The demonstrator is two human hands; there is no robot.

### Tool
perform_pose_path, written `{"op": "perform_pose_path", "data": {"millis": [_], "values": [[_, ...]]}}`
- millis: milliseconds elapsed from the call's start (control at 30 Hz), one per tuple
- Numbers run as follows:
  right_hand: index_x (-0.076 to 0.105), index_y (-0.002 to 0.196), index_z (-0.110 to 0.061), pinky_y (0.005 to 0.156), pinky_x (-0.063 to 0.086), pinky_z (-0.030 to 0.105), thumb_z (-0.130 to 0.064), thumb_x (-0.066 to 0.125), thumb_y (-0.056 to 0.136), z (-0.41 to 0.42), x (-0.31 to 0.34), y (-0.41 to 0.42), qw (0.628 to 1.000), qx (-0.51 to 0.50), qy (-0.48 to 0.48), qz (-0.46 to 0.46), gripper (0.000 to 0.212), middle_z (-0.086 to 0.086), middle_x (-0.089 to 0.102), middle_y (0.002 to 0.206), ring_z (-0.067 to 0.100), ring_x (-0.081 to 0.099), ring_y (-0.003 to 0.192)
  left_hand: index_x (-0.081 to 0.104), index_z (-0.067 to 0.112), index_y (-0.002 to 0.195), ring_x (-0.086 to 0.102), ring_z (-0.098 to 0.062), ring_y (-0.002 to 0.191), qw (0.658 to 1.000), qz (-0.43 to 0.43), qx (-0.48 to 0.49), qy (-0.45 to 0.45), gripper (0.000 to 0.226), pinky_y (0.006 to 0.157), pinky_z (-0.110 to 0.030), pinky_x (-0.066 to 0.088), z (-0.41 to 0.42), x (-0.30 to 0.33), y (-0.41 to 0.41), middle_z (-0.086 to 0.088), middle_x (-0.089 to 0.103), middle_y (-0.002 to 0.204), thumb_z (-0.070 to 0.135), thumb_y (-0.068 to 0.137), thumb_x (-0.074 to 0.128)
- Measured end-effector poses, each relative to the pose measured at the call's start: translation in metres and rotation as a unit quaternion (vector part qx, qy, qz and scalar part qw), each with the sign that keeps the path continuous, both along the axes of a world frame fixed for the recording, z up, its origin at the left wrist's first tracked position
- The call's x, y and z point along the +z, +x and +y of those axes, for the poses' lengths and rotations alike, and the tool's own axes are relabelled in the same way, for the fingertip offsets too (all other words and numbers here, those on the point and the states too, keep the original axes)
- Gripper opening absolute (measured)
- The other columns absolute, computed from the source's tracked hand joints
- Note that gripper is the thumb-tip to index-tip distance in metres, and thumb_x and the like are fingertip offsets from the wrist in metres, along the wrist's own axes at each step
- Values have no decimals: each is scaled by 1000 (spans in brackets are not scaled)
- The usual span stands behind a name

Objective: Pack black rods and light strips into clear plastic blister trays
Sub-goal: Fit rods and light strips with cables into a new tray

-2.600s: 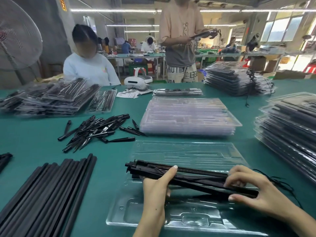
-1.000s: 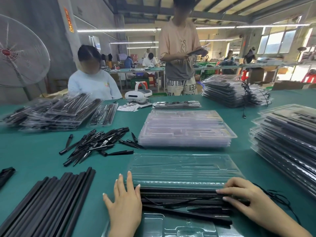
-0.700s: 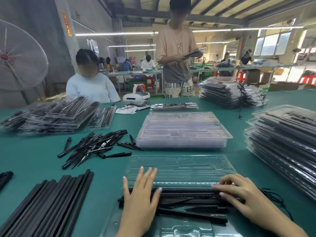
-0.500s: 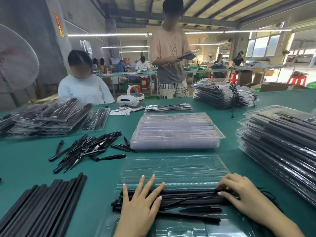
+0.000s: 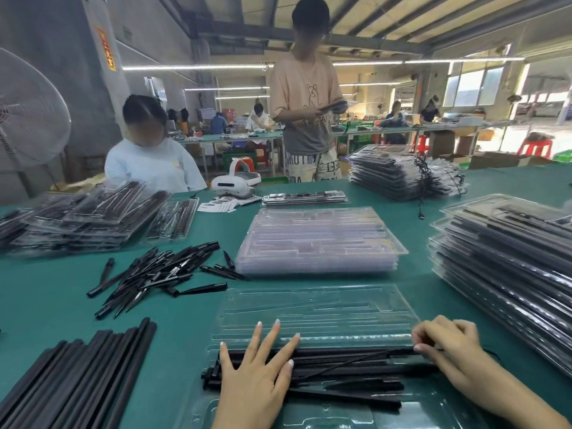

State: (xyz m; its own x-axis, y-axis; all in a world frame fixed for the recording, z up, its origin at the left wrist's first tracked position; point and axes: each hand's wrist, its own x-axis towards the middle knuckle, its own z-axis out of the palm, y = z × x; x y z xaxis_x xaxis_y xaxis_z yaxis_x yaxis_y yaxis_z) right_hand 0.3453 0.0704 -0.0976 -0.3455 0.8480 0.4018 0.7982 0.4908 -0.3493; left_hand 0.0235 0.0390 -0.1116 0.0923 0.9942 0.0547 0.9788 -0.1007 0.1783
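Both hands on black rods (image 5: 340, 366): left hand (image 5: 257, 376) flat, fingers spread; right hand (image 5: 448, 351) grip pinching rod end.

Head view, forward-down, close over green table (image 5: 46, 292).

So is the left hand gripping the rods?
No, the left hand lies flat with fingers spread, pressing the black rods into the tray.

Bare hands (image 5: 257, 376) and forearms, no sleeves or gloves, pale polished fingernails
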Motion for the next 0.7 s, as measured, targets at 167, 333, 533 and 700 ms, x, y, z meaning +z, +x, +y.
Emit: {"op": "perform_pose_path", "data": {"millis": [167,333,533,700], "values": [[60,69,-37,57,35,11,-44,64,78,-10,20,-10,991,58,12,124,12,-17,55,58,0,46,60,-18,70,123,-37,-6,132,1000,-1,-10,0,42,110,-55,-19,0,-1,-1,32,-30,143,51,101,11],[48,46,-17,45,31,33,-66,71,69,-9,19,-8,985,101,-99,95,58,-10,39,40,2,35,44,-21,68,124,-38,-8,131,1000,0,-18,-7,43,110,-50,-21,2,-1,-5,29,-30,146,54,100,11],[44,48,-12,47,28,33,-67,71,69,2,6,-5,986,103,-125,36,65,-3,31,41,3,28,44,-21,67,124,-37,-5,132,1000,-10,-24,-5,41,110,-46,-23,1,0,-6,31,-30,144,53,100,9],[53,52,-23,49,35,17,-72,70,66,5,6,-3,996,70,-61,15,53,-17,45,43,-5,39,44,-21,66,127,-36,-7,134,999,-16,-25,14,43,94,-35,-38,-2,1,-4,30,-30,144,52,100,10]]}}
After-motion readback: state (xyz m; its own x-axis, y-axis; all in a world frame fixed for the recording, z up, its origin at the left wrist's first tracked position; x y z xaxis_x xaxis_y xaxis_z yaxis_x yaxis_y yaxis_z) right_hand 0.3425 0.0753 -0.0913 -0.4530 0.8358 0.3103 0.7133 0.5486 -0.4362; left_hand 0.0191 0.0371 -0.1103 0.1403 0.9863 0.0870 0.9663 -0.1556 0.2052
